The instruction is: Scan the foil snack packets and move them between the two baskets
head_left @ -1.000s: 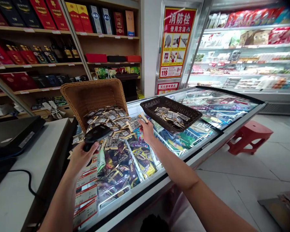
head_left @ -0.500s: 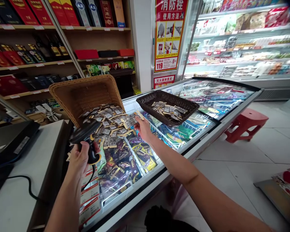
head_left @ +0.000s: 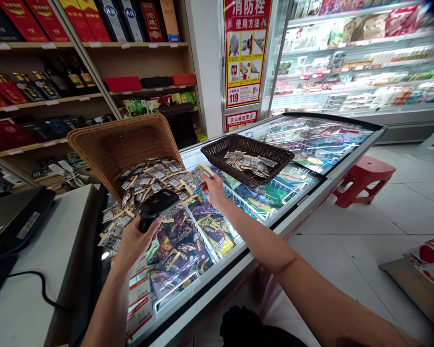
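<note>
My left hand grips a black handheld barcode scanner, its head pointing at a heap of small snack packets. The packets spill out of a tipped tan wicker basket onto the freezer's glass lid. My right hand pinches one small packet at the right edge of the heap. Just to its right a dark brown basket holds several more packets.
The chest freezer runs off to the right with ice-cream packs under glass. A white counter with a black device and cable is at my left. A red stool stands on the tiled floor. Shelves of boxed goods line the back wall.
My left hand has swung the scanner up and rightward, closer to the heap. My right hand has stayed at the heap's edge holding a packet.
</note>
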A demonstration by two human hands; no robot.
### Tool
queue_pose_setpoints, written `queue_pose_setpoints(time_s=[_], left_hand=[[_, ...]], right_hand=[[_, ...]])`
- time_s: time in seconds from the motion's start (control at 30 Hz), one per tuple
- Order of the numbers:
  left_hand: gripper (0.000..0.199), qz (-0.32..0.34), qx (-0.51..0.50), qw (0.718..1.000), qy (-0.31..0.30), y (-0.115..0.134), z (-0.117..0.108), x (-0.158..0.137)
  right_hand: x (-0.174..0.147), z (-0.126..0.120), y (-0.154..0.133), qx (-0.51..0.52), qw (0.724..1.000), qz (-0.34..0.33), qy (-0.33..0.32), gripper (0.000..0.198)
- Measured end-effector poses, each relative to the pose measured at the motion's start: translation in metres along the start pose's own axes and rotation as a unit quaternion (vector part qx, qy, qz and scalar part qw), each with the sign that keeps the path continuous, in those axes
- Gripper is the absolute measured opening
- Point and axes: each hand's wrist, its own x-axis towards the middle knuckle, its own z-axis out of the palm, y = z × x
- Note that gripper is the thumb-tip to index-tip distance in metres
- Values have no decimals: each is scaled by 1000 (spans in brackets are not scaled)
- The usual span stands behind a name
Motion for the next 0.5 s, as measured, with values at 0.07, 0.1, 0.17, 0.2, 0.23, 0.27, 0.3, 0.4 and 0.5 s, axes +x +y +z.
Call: queue_pose_setpoints(time_s=[0.07, 0.1, 0.17, 0.2, 0.23, 0.27, 0.3, 0.4, 0.5], left_hand=[[42, -11, -23, 1000, -5, 6, 1, -2], [42, -15, -31, 999, -9, 9, 1, -3], [43, -17, -36, 999, -12, 12, 1, -4], [43, -14, -35, 999, -12, 12, 2, -4], [43, -10, -33, 999, -12, 11, 2, -3], [43, -5, -32, 999, -11, 10, 2, -3], [43, 0, -31, 999, -11, 8, 1, -3], [42, 16, -34, 999, -15, 0, -1, -1], [40, 28, -36, 999, -26, -6, -5, -1]], right_hand=[[1, 0, 0, 4, 1000, 0, 0, 34], [2, 0, 0, 5, 1000, 0, 0, 34], [3, -1, 1, 7, 1000, 0, -4, 34], [4, -1, 1, 8, 1000, -1, -6, 34], [5, -2, 2, 7, 1000, -1, -8, 34], [5, -2, 2, 5, 1000, 0, -9, 35], [6, -2, 2, 3, 1000, 1, -10, 35], [6, -3, 1, -7, 1000, 5, -13, 35], [6, -2, 1, -9, 1000, 6, -13, 31]])
